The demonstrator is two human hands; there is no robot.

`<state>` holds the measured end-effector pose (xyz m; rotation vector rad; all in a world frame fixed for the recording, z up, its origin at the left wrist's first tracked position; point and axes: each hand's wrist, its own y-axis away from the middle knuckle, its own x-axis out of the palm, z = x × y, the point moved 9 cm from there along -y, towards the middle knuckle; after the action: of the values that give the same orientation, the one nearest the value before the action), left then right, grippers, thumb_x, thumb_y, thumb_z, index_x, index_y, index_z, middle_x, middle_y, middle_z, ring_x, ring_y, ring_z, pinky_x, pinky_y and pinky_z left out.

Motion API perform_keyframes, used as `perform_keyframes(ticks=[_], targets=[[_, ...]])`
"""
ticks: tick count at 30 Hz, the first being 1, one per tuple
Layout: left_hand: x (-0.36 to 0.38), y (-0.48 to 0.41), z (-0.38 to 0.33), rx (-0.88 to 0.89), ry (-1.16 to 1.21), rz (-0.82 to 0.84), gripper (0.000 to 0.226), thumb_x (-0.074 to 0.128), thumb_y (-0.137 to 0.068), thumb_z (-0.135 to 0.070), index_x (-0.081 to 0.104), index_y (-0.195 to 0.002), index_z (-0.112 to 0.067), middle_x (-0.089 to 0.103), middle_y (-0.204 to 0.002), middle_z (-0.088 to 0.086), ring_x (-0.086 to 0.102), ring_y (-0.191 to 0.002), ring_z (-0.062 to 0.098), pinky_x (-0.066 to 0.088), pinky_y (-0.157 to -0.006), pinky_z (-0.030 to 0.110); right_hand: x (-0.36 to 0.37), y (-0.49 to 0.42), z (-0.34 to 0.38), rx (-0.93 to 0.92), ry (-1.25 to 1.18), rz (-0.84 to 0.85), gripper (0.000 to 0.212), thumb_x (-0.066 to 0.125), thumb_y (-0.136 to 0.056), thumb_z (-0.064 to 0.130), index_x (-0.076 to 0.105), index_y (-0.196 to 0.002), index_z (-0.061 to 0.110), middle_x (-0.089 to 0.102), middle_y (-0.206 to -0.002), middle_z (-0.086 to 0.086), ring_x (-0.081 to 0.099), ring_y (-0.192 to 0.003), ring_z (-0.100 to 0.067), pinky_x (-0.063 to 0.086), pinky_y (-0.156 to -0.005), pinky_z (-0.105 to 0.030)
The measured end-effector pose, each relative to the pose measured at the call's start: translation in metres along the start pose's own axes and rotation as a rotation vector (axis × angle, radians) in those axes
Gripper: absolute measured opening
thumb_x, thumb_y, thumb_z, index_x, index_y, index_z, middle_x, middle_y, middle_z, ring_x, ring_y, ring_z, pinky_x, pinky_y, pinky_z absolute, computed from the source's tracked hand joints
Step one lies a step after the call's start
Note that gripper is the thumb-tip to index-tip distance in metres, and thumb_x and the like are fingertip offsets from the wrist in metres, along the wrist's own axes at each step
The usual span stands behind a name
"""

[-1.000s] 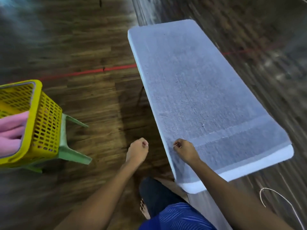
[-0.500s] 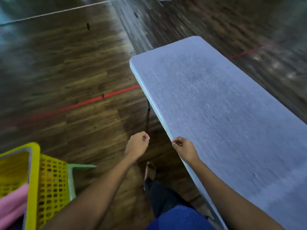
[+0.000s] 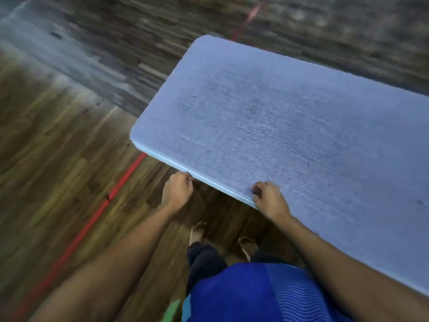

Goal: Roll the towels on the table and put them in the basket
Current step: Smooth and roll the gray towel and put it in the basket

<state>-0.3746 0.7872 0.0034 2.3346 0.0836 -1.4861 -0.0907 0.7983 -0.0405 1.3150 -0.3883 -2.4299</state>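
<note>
- The yellow basket that sat at your lower left half a second ago is out of view now; both your bare feet show instead.
- Your left hand (image 3: 177, 190), then held clear of the table (image 3: 162, 157), now sits against its near edge.
- The towel (image 3: 278, 126) lies flat over the table top.
- Your left hand's fingers are curled tight; I cannot tell whether they hold cloth.
- Your right hand (image 3: 270, 202) pinches the towel at the near edge, as before.
</note>
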Motion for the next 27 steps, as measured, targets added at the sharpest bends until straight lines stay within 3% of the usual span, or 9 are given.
perform_keyframes(ticks=[5, 9, 12, 17, 22, 27], targets=[[-0.024, -0.065, 0.027, 0.292, -0.199, 0.048, 0.023, 0.058, -0.081, -0.003, 0.069, -0.101, -0.008, 0.064, -0.100, 0.015, 0.059, -0.097, 0.038, 0.048, -0.080, 0.042, 0.010, 0.008, 0.011, 0.079, 0.170, -0.195, 0.018, 0.059, -0.089, 0.019, 0.060, -0.107, 0.018, 0.055, -0.104, -0.008, 0.053, -0.098, -0.032, 0.048, -0.082, -0.044], [-0.026, -0.097, 0.040, 0.540, -0.300, 0.146, 0.038, 0.063, -0.074, 0.002, 0.064, -0.110, -0.012, 0.060, -0.110, 0.014, 0.052, -0.103, 0.038, 0.044, -0.083, 0.045, 0.015, 0.022, 0.019, 0.192, 0.204, -0.264, 0.026, 0.057, -0.088, 0.011, 0.057, -0.114, 0.017, 0.054, -0.110, -0.008, 0.051, -0.102, -0.032, 0.048, -0.085, -0.046], [-0.021, -0.109, 0.041, 0.680, -0.300, 0.192, 0.036, 0.063, -0.076, 0.003, 0.062, -0.111, -0.008, 0.060, -0.109, 0.015, 0.051, -0.101, 0.038, 0.044, -0.084, 0.046, 0.018, 0.037, 0.016, 0.280, 0.194, -0.318, 0.028, 0.057, -0.086, 0.006, 0.056, -0.112, 0.016, 0.054, -0.111, -0.009, 0.050, -0.103, -0.033, 0.048, -0.084, -0.047], [-0.022, -0.117, 0.044, 0.755, -0.298, 0.160, 0.023, 0.058, -0.087, 0.002, 0.064, -0.108, -0.006, 0.063, -0.102, 0.011, 0.053, -0.095, 0.033, 0.048, -0.073, 0.046, 0.017, 0.049, 0.010, 0.335, 0.181, -0.364, 0.025, 0.052, -0.091, 0.003, 0.055, -0.114, 0.012, 0.053, -0.112, -0.008, 0.048, -0.105, -0.029, 0.047, -0.082, -0.042], [-0.019, -0.119, 0.047, 0.777, -0.306, 0.163, 0.015, 0.060, -0.081, 0.006, 0.065, -0.090, -0.006, 0.064, -0.089, 0.012, 0.056, -0.087, 0.035, 0.047, -0.067, 0.044, 0.018, 0.051, 0.006, 0.349, 0.195, -0.394, 0.016, 0.052, -0.091, 0.002, 0.060, -0.103, 0.010, 0.060, -0.098, -0.009, 0.054, -0.094, -0.030, 0.045, -0.076, -0.039], [-0.018, -0.104, 0.052, 0.804, -0.299, 0.207, 0.017, 0.061, -0.076, 0.008, 0.065, -0.087, -0.004, 0.062, -0.084, 0.016, 0.058, -0.080, 0.038, 0.046, -0.065, 0.043, 0.021, 0.062, 0.008, 0.345, 0.190, -0.412, 0.017, 0.054, -0.087, 0.003, 0.064, -0.100, 0.008, 0.063, -0.095, -0.012, 0.056, -0.093, -0.033, 0.046, -0.077, -0.040]])
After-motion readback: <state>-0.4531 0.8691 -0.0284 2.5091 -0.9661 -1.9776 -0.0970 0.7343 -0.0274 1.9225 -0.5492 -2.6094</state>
